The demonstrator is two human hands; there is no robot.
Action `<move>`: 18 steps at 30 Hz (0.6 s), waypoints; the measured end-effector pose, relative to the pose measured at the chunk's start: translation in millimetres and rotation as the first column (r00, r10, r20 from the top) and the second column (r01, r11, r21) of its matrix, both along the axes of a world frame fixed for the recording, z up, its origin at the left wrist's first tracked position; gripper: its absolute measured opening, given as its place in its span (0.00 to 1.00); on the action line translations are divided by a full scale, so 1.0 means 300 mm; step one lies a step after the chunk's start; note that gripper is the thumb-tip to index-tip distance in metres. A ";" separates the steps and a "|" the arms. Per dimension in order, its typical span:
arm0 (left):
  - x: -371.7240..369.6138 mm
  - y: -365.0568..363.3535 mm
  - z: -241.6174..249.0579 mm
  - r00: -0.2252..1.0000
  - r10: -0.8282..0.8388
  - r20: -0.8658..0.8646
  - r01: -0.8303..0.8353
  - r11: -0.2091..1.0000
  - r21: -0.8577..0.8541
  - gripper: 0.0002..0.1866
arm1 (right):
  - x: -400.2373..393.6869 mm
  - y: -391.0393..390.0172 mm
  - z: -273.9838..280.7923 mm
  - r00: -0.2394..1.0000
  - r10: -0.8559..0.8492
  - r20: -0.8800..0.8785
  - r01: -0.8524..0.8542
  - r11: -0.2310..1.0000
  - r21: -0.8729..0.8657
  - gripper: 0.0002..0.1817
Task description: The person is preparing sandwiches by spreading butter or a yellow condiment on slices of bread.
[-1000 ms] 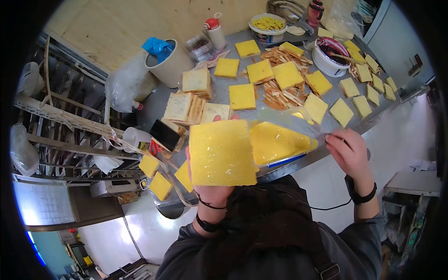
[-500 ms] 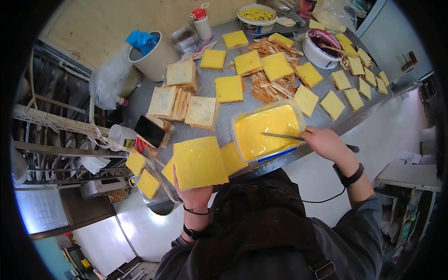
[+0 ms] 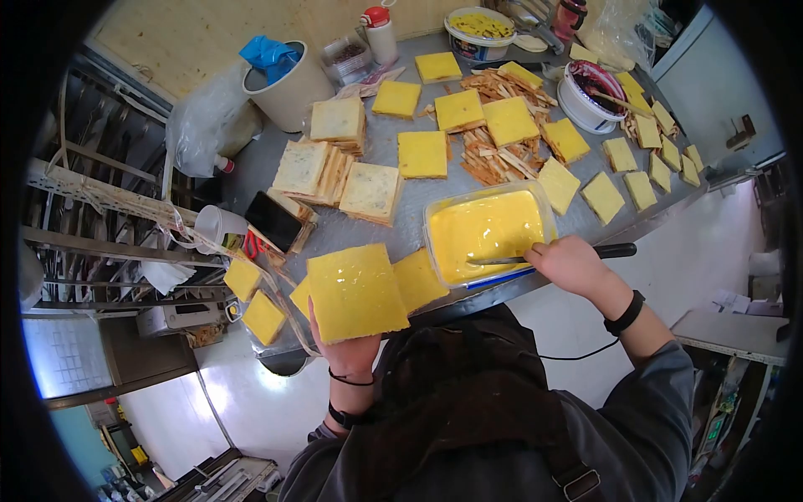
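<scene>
My left hand (image 3: 350, 353) holds a square slice of sponge cake (image 3: 355, 293) from underneath. Glossy yellow spread covers its top. My right hand (image 3: 569, 266) is closed on a spreading knife (image 3: 617, 250) with a black handle and a long thin metal blade. The blade lies low over the near side of a clear rectangular tub (image 3: 429, 226) of yellow cream (image 3: 485, 222). Another yellow square (image 3: 418, 280) lies on the table between the held slice and the tub, partly covered.
Stacked layered cakes (image 3: 370, 192), a phone (image 3: 273, 222) and a tall bin (image 3: 288, 88) stand at left. Several yellow squares (image 3: 422, 155) and brown trimmings (image 3: 493, 159) lie behind the tub. A bucket of dark red filling (image 3: 588, 109) stands at back right.
My right hand has turned, and the knife blade has come nearer to the tub's front side, its handle end now higher. The left hand holds the cake slice almost unmoved. The view has shifted slightly.
</scene>
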State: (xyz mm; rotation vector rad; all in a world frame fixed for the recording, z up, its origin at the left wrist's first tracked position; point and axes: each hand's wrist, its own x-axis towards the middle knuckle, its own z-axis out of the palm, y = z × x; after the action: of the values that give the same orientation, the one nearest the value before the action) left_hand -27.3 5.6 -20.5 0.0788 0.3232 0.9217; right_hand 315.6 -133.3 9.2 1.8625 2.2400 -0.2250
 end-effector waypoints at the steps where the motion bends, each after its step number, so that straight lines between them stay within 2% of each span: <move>1: 0.004 0.000 0.004 1.000 -0.004 0.011 0.004 1.000 -0.003 0.27 | -0.004 0.001 0.006 1.000 0.013 -0.002 -0.013 1.000 -0.003 0.06; 7: 0.035 0.005 0.024 0.995 -0.055 0.086 0.051 0.998 0.043 0.27 | -0.022 0.011 0.016 0.997 0.016 -0.081 -0.020 0.999 -0.042 0.06; 8: 0.040 0.005 0.022 0.987 -0.038 -0.156 0.069 0.978 0.196 0.27 | -0.016 0.016 0.009 0.994 0.006 -0.112 -0.011 0.999 -0.048 0.06; 9: 0.045 0.005 0.020 0.919 0.013 -0.393 0.124 0.939 0.322 0.27 | -0.007 0.024 0.000 0.982 -0.029 -0.188 0.020 0.998 -0.052 0.07; 10: 0.046 0.005 0.001 0.631 0.222 -0.743 0.307 0.809 0.502 0.27 | 0.004 0.030 -0.012 0.963 -0.064 -0.264 0.050 0.997 -0.058 0.08; 12: 0.048 0.003 -0.011 0.255 0.460 -0.850 0.526 0.672 0.521 0.28 | 0.025 0.026 -0.067 0.904 -0.117 -0.411 0.109 0.993 -0.043 0.10; 13: 0.052 0.003 -0.005 0.286 0.424 -0.859 0.508 0.693 0.512 0.28 | 0.037 0.022 -0.104 0.867 -0.134 -0.480 0.140 0.990 -0.023 0.10; 14: 0.053 0.008 -0.004 0.408 0.331 -0.851 0.437 0.747 0.501 0.29 | 0.048 0.017 -0.132 0.825 -0.146 -0.547 0.172 0.985 -0.004 0.11; 15: 0.053 0.012 -0.002 0.523 0.242 -0.817 0.365 0.803 0.471 0.29 | 0.045 0.021 -0.117 0.671 -0.334 -0.662 0.293 0.939 -0.178 0.11; 17: 0.046 0.021 -0.009 0.857 0.015 -0.515 0.157 0.944 0.289 0.30 | 0.026 0.014 -0.059 0.255 -0.655 -0.711 0.387 0.743 -0.546 0.11; 18: 0.042 0.025 -0.014 0.957 -0.045 -0.287 0.092 0.984 0.152 0.30 | 0.019 0.007 -0.045 0.149 -0.629 -0.763 0.385 0.748 -0.541 0.10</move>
State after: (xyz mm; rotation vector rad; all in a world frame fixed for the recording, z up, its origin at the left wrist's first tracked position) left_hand -14.6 13.2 -24.6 0.3743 0.5062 0.8665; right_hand 321.2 -131.1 -4.3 2.6642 1.6123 -2.0880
